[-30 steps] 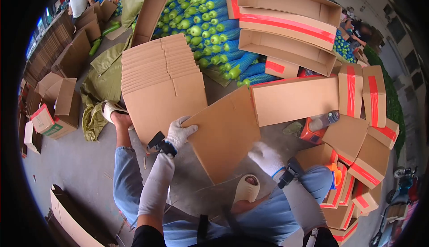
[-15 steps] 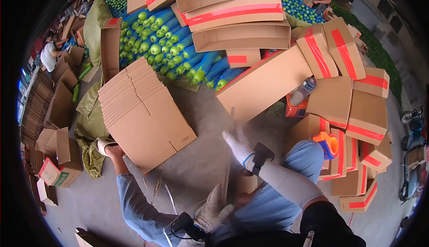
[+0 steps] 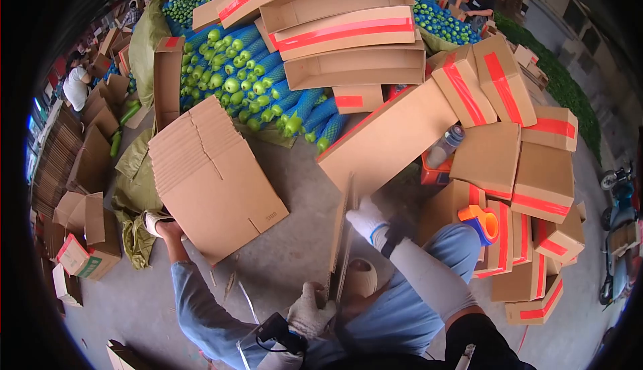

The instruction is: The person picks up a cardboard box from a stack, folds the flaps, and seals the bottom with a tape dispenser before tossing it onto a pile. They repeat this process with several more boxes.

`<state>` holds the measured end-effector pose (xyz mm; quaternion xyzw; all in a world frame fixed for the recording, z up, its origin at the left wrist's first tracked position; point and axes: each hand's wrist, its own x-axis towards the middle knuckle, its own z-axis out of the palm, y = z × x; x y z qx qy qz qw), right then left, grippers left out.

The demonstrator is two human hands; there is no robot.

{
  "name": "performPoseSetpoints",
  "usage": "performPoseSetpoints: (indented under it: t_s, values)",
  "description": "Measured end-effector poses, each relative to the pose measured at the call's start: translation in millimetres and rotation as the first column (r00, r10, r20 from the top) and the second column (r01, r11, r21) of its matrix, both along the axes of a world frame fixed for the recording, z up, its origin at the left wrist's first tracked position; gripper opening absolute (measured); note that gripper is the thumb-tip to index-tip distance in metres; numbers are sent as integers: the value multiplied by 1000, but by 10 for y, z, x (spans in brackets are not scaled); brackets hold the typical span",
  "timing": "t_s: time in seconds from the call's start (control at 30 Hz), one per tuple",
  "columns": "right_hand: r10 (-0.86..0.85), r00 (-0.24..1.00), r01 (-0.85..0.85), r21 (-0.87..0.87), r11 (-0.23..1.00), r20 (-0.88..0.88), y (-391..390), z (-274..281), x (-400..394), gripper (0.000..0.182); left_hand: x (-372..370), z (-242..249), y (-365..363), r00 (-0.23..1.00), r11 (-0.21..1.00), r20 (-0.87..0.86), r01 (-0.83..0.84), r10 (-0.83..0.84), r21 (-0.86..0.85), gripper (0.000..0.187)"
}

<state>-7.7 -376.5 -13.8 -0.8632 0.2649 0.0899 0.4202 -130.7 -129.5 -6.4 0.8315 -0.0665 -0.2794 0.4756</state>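
A flattened cardboard carton (image 3: 340, 249) stands nearly edge-on between my legs. My left hand (image 3: 311, 311), in a grey knit glove, is closed on its near end. Against its right side, farther forward, my right hand (image 3: 368, 223) in a white glove has its fingers curled at the cardboard; the fingertips are partly hidden. To the left lies a stack of flattened cartons (image 3: 221, 176). A long box (image 3: 395, 139) with red tape rests ahead of my right hand. Beside my right knee, an orange and blue tape dispenser (image 3: 483, 226) sits on the boxes.
Blue-netted green produce (image 3: 248, 79) is heaped ahead, with open trays (image 3: 355, 65) on it. Taped boxes (image 3: 516, 162) are piled at the right, near a bottle (image 3: 445, 146). A bent carton (image 3: 87, 236) stands left. Other people (image 3: 76, 83) are in the background.
The right hand has gone from spread fingers to curled fingers against the carton. My left hand has closed at its near end. The carton is tilted a little and shows more of its face.
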Motion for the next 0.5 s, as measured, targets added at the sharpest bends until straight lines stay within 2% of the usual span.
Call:
performPoseSetpoints:
  t_s: [0.03,0.07,0.13,0.17,0.2,0.23,0.27,0.33,0.37,0.4,0.43,0.47,0.5]
  values:
    - [57,997,-56,20,998,-55,-31,46,79,52,6,52,-4,1000,993,27,7,-10,114,46]
    - [115,988,-112,40,993,-104,-34,86,140,51,31,35,6,990,994,106,-102,97,41,36]
    - [220,970,-230,-97,968,-104,63,222,139,46,193,103,257,931,962,293,-256,219,92,29]
    - [284,955,-293,-134,947,-82,66,199,73,44,303,142,520,844,946,454,-324,284,9,25]
    - [342,937,-349,-168,922,-70,90,165,-24,43,417,125,851,783,912,489,-406,385,-68,21]
    - [404,914,-403,-213,890,-40,203,289,-221,39,510,174,1066,747,846,398,-458,532,-272,20]
    - [475,880,-462,-261,848,-16,342,414,-408,35,599,217,1224,697,727,273,-512,663,-457,20]
    - [483,876,-464,-295,835,-9,722,283,-622,28,782,-91,1434,604,730,415,-611,680,-308,22]
    - [511,859,-497,-290,818,-30,830,121,-639,28,863,-341,1438,589,751,477,-585,653,-306,22]
    - [525,848,-468,-365,805,70,942,25,-669,30,990,-467,1428,563,775,547,-549,619,-313,22]
    - [539,841,-429,-547,719,49,1009,-44,-645,42,1059,-516,1513,645,812,518,-549,562,-197,21]
    - [546,838,-379,-701,604,17,1074,-14,-619,53,1118,-344,1467,693,874,561,-471,452,-121,21]
    - [537,842,-395,-741,543,-55,1110,5,-616,58,1074,-157,1412,740,916,579,-399,342,-32,22]
